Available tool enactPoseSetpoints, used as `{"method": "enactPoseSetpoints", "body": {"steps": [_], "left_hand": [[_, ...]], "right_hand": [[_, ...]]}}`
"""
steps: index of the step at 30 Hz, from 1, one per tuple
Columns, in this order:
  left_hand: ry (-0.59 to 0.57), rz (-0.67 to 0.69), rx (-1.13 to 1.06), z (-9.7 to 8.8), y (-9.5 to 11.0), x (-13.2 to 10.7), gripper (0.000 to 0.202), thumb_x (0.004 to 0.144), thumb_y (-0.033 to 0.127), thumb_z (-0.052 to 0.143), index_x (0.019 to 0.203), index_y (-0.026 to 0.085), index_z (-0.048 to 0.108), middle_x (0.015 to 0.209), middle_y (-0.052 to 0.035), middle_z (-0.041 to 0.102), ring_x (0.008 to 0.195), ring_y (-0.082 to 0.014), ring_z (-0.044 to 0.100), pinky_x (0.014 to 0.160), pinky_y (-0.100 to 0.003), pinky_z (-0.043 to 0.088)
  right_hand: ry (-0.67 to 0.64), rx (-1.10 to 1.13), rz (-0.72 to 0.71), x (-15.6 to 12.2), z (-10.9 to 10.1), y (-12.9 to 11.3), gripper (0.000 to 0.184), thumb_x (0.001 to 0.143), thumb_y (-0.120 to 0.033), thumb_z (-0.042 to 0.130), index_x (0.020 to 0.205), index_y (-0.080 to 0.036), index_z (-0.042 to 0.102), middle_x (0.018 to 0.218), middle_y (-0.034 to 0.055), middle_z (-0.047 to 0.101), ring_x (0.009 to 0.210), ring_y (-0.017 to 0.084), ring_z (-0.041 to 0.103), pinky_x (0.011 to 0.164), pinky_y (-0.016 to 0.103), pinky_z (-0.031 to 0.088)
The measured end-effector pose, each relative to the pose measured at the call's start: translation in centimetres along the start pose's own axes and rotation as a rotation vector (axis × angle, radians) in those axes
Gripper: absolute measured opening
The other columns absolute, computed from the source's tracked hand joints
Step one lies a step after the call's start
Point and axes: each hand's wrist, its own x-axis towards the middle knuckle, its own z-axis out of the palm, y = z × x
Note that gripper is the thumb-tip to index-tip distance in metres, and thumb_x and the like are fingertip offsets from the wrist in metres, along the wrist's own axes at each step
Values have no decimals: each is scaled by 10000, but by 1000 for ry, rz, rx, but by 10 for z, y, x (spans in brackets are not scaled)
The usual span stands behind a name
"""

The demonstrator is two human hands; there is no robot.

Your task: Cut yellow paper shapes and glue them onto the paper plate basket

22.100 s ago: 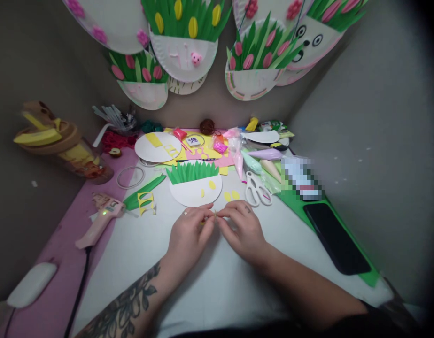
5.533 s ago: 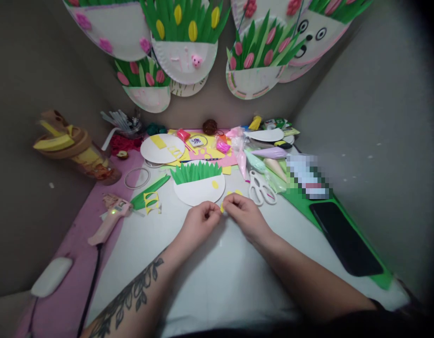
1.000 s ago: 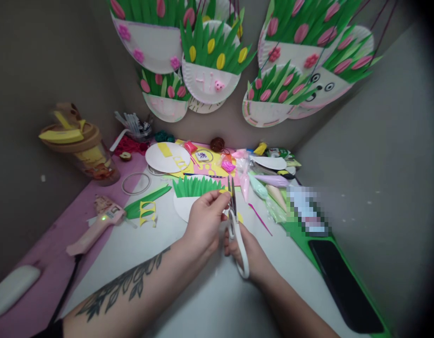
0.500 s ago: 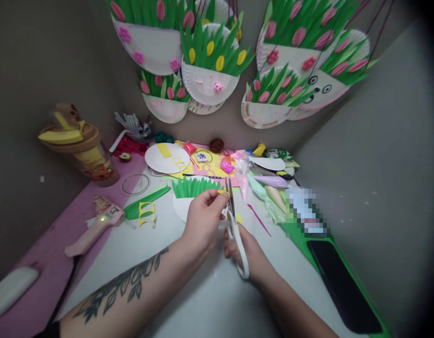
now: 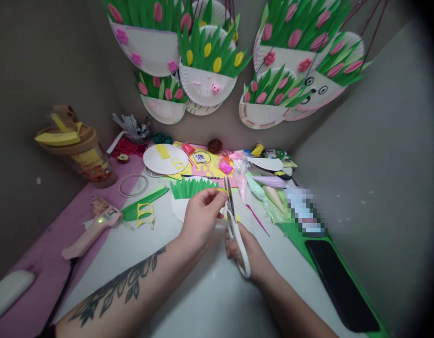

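My left hand [image 5: 205,209] pinches a small piece of yellow paper [image 5: 222,190], most of it hidden behind the fingers. Close beside it, white-handled scissors [image 5: 242,249] point upward in my right hand [image 5: 247,246], their blades slightly parted at the yellow piece. Whether the blades touch the paper I cannot tell. Behind my left hand lies a white paper plate piece [image 5: 180,206] with a fringe of green paper grass [image 5: 192,188], partly covered by the hand. Another bit of yellow paper shows just behind the scissors.
To the left lie a pink glue gun [image 5: 93,230] with a green light, a green paper leaf [image 5: 146,203] and a yellow paper offcut [image 5: 145,216]. Piping bags [image 5: 257,188], a magenta stick [image 5: 258,220] and a black phone [image 5: 340,284] are on the right. Decorated plates [image 5: 208,84] hang behind.
The whole view has shifted slightly. Both hands keep their grip on the yellow paper and the scissors, with hardly any movement between them.
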Motion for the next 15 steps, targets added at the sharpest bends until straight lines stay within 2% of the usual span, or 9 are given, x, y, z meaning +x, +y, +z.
{"method": "enactPoseSetpoints", "body": {"steps": [5,15], "left_hand": [[-31,-8,18,-1,-3,2,215,724,368,682,737,158,641,696,18,558,641,-88,496,501,-163,404],[-38,67,150,-2,-3,2,205,769,338,616,680,162,561,627,44,514,539,-62,434,472,-156,363]], "right_hand": [[11,12,4,1,0,3,470,775,-672,515,818,-212,430,636,-23,502,557,136,467,522,265,368],[-21,18,10,-2,-1,0,396,806,-592,529,813,-211,423,639,-32,488,561,130,459,526,262,366]]}}
